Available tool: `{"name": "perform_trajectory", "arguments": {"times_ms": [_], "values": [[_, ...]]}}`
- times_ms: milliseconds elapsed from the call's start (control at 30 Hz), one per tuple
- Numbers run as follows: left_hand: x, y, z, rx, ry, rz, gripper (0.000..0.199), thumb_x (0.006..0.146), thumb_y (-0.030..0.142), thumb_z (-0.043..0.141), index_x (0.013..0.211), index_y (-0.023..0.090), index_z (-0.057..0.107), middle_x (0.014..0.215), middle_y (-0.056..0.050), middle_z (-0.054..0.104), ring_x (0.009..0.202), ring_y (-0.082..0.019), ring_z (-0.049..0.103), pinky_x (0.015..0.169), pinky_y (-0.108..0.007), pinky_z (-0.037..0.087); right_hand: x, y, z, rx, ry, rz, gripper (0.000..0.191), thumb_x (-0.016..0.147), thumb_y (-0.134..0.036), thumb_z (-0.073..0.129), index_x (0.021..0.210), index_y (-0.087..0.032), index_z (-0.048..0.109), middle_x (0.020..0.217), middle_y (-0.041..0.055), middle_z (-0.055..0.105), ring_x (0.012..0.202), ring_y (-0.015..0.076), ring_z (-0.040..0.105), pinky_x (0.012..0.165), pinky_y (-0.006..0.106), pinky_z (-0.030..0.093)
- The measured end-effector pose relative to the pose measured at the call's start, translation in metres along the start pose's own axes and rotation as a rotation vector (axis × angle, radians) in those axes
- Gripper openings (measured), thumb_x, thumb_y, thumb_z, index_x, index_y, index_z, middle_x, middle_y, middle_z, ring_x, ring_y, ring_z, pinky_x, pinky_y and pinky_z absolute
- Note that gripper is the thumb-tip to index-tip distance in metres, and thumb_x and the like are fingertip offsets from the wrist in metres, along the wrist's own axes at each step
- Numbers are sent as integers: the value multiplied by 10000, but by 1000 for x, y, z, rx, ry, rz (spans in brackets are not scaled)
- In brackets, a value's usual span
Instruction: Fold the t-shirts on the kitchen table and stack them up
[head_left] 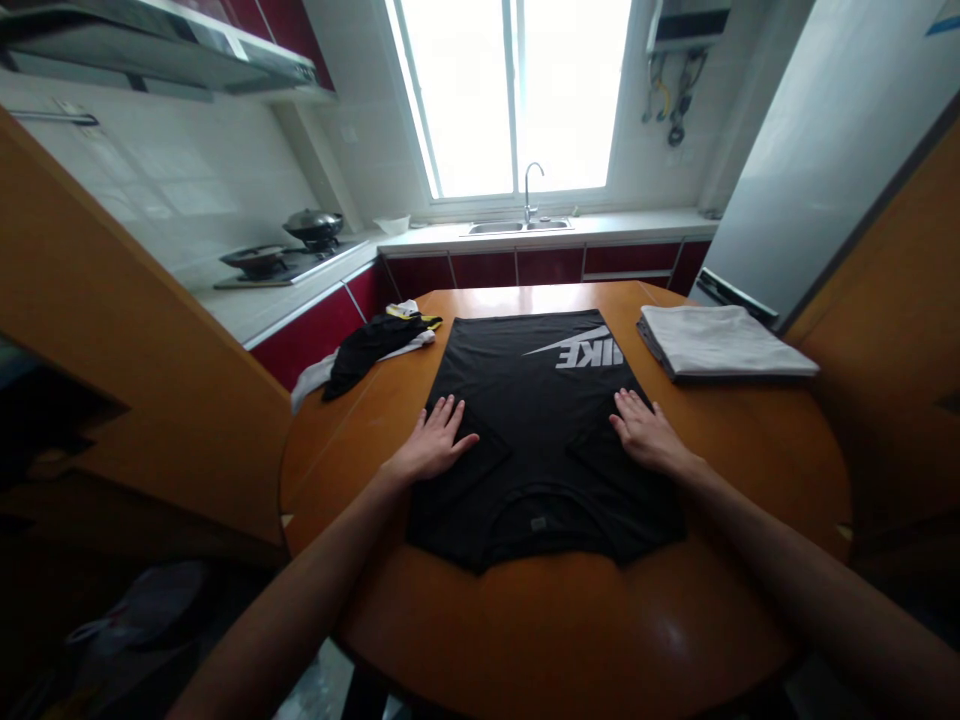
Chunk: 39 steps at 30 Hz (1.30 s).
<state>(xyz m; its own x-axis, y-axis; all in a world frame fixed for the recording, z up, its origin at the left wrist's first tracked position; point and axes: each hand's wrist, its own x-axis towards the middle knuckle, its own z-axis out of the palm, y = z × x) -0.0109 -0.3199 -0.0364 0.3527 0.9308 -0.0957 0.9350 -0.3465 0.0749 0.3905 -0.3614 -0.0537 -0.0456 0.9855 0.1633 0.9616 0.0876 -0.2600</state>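
Note:
A black T-shirt [540, 430] with a white logo lies spread flat on the wooden table [570, 630], its neckline toward me and its hem at the far side. Both sleeves are folded inward over the body of the shirt. My left hand [436, 440] rests flat on the shirt's left edge, fingers stretched out and thumb apart. On the opposite edge, my right hand [645, 430] lies flat with its fingers extended, just below the printed logo. Neither hand grips the fabric.
At the table's far left sits a loose heap of black, white and yellow clothes [375, 345]. A folded stack of grey-white cloth [727, 342] lies at the far right. Beyond are a counter with a sink [517, 227], a stove with pans [313, 225] and a fridge [795, 170].

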Motion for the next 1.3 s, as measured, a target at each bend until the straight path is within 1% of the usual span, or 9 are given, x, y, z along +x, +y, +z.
{"name": "perform_trajectory", "arguments": {"times_ms": [100,233,300,367,533,700,867,1067,1300], "values": [[1,-1,-3,3,23,0,872,974,697,236,1604,96,199,1666,-156,75,1547,-315,43,1224,-562,96,3,6,-1,31,7,23,614,1016,-406,264,1541,-108,380,1616,148,317,1510,289,258,1212,596,181],[8,-16,-10,-43,162,-71,806,1003,637,156,1605,104,205,1668,-134,127,1550,-292,77,1223,-565,113,13,27,-16,130,233,114,616,1024,-379,206,1554,-101,352,1620,150,312,1514,282,246,1209,581,205],[12,-30,-10,-71,183,-117,789,1008,619,119,1610,112,186,1671,-118,127,1551,-284,85,1222,-567,122,18,43,-22,173,275,158,616,1020,-353,194,1561,-96,335,1623,151,306,1515,272,247,1210,556,227],[15,-45,-7,-76,132,-135,778,1003,625,117,1615,147,175,1675,-94,115,1550,-294,84,1212,-584,141,19,60,-23,189,221,165,615,1015,-342,196,1568,-107,325,1633,138,284,1519,263,234,1212,543,227],[15,-63,1,-64,-43,-108,751,991,643,131,1615,227,172,1672,-66,121,1543,-321,100,1169,-614,226,16,77,-14,73,-102,67,587,1022,-423,238,1559,-225,366,1637,68,291,1529,273,197,1205,606,171],[13,-62,-6,-74,94,-117,750,997,630,90,1613,216,198,1674,-70,119,1543,-321,102,1169,-629,220,16,66,-16,34,-19,34,639,1038,-497,167,1580,-192,312,1652,104,241,1533,268,179,1196,606,199],[11,-64,-6,-63,-3,-115,740,994,634,136,1588,225,299,1650,-89,217,1528,-347,163,1147,-638,261,15,62,-13,-4,-135,48,660,1029,-572,181,1559,-222,359,1646,95,267,1534,285,170,1182,659,154],[12,-59,-8,-56,37,-125,736,999,620,135,1598,211,266,1657,-88,196,1533,-329,154,1165,-625,234,23,62,-9,38,-43,11,666,1038,-558,193,1564,-180,345,1643,130,265,1530,269,192,1199,596,188],[13,-56,-7,-73,-28,-137,728,1001,615,168,1602,212,249,1662,-95,152,1536,-321,127,1178,-619,204,27,58,-4,48,-112,20,653,1032,-583,215,1546,-217,383,1641,112,272,1535,275,167,1188,652,125]]}}
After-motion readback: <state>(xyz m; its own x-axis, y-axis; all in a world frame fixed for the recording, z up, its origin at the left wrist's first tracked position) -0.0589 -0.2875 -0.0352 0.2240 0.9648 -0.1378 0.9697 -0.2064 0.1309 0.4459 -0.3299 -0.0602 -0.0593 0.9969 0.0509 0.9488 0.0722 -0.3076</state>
